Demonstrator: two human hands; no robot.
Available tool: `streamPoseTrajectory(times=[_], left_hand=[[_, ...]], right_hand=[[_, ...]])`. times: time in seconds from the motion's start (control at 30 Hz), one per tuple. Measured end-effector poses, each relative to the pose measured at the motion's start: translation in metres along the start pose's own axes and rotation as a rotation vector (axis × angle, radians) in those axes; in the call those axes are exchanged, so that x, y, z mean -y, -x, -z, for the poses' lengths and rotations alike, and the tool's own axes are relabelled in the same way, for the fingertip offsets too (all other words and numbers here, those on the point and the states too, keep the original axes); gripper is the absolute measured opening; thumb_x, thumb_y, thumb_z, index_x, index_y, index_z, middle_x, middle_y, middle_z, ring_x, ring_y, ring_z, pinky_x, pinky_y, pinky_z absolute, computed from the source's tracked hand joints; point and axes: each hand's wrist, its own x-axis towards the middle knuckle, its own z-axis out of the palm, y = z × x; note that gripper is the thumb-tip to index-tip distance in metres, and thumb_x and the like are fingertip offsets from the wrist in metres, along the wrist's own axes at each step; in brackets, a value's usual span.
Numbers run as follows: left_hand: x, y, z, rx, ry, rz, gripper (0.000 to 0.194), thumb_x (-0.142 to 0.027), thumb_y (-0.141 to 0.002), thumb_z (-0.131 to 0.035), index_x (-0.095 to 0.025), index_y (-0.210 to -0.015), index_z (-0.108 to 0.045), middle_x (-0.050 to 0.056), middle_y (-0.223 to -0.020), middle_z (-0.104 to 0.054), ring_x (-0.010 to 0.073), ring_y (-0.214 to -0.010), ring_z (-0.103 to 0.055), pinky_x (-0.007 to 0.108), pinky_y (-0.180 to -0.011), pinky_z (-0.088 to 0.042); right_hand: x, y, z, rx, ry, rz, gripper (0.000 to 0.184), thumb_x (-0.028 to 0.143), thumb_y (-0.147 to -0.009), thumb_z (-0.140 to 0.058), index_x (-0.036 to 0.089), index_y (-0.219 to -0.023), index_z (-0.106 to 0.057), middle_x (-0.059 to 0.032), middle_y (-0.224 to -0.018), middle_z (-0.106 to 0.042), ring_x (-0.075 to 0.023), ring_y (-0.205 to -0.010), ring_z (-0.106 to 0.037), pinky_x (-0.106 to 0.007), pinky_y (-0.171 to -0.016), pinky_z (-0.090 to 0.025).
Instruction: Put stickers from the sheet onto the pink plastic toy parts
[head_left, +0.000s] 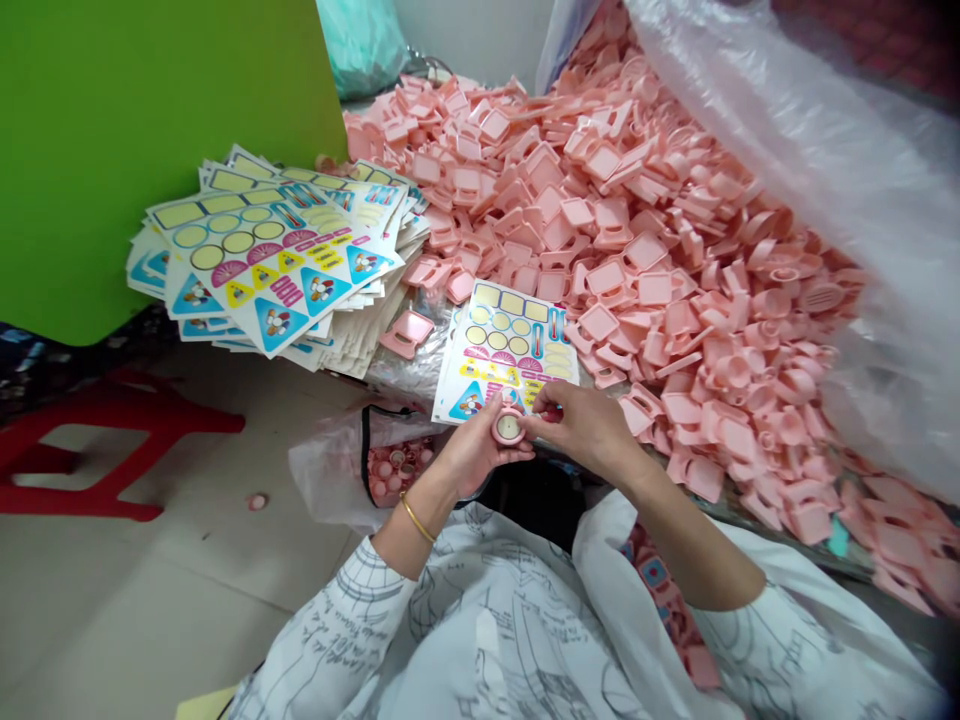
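A round pink plastic toy part (508, 428) sits gripped in a person's curled left hand (478, 450), steadied for close work; the right hand (585, 425) reaches its rim, fingers pinched, any hold unclear. A sticker sheet (510, 345) lies within reach, beside heaped pink parts (675, 300).

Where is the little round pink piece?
The round pink plastic piece sits in the left hand, just below the printed paper sticker sheet, beside the right hand, in the head view.
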Motion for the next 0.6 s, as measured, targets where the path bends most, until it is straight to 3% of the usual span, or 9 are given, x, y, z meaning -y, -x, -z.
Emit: streamPoseTrajectory(times=[0.37,0.47,0.6], left_hand=[[0.013,0.01,0.002,0.063,-0.106,-0.084,0.038,-0.042,-0.076,-0.077,-0.017,-0.091,-0.053,0.0,-0.075,-0.062,0.0113,-0.065,-0.063,0.028,-0.072,-0.055],[0.024,0.017,0.009,0.058,-0.115,-0.074,0.041,-0.045,-0.075,-0.077,-0.017,-0.094,-0.053,0.0,-0.077,-0.063,0.0113,-0.066,-0.063,0.028,-0.072,-0.055],[0.035,0.038,0.026,0.019,-0.115,-0.039,0.046,-0.046,-0.076,-0.076,-0.015,-0.101,-0.054,0.003,-0.081,-0.066,0.0121,-0.067,-0.064,0.029,-0.071,-0.056]], right_hand=[[0.004,0.01,-0.002,-0.024,0.118,0.045,0.026,0.047,-0.083,-0.064,0.022,-0.08,-0.065,-0.0021,-0.077,-0.07,-0.0173,-0.068,-0.058,-0.027,-0.057,-0.023],[0.005,0.019,-0.01,0.006,0.127,0.134,0.023,0.043,-0.086,-0.063,0.021,-0.079,-0.063,-0.0031,-0.079,-0.069,-0.0175,-0.07,-0.058,-0.027,-0.059,-0.025],[0.008,0.036,-0.03,0.094,-0.031,0.214,0.02,0.04,-0.091,-0.059,0.022,-0.084,-0.063,-0.0024,-0.083,-0.069,-0.0175,-0.074,-0.059,-0.027,-0.063,-0.03]])
